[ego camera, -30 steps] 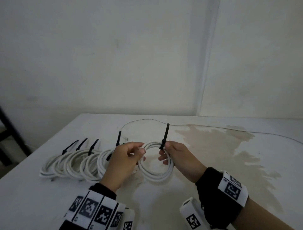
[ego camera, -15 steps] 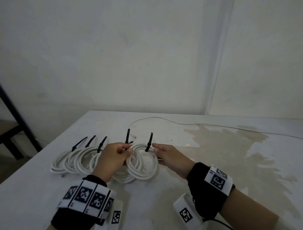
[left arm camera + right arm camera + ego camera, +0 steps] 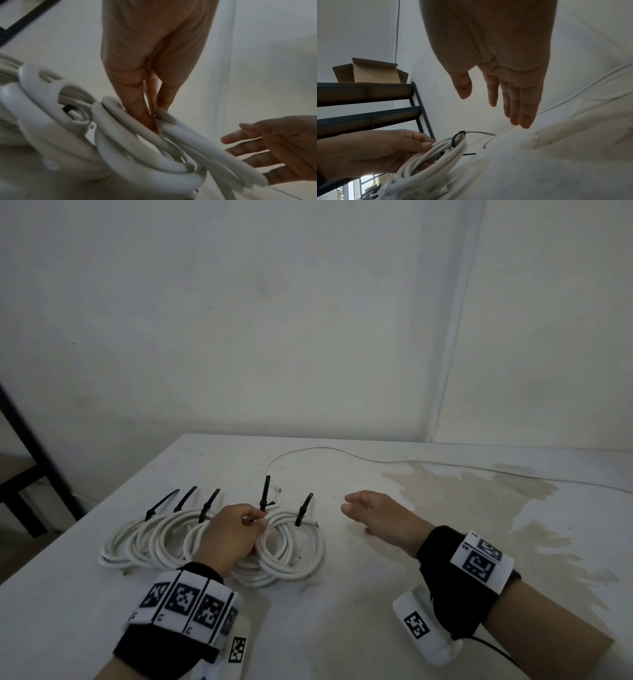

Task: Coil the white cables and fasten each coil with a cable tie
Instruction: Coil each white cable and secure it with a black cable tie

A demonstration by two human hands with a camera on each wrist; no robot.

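A white, scuffed tabletop (image 3: 342, 594) fills the lower half of the head view, with a broad pale-brown stain (image 3: 479, 494) spreading across it from about 1 to 3 o'clock. Behind it stand plain off-white plaster walls (image 3: 239, 320) that meet in a corner at roughly 1 o'clock. At 9 o'clock a dark metal shelf frame (image 3: 27, 446) stands beside the tabletop; the right wrist view shows a brown open cardboard box (image 3: 370, 71) on its top shelf. A row of coiled white cables (image 3: 164, 539), each bound with a black plastic cable tie (image 3: 209, 505) whose tail sticks upward, lies overlapping at about 10 o'clock of the tabletop. The newest coil of white cable (image 3: 291, 549) lies at the right end of that row, its own black tie (image 3: 303, 510) upright. The left hand (image 3: 229, 535) rests on this coil with a closed grip, its fingers (image 3: 145, 108) curled round the cable strands. The right hand (image 3: 380, 518) hovers just right of the coil, apart from it, its grip wide and holding nothing, fingers (image 3: 518, 108) straight and relaxed. A loose thin white cable (image 3: 342, 451) trails along the far tabletop from 12 towards 2 o'clock.
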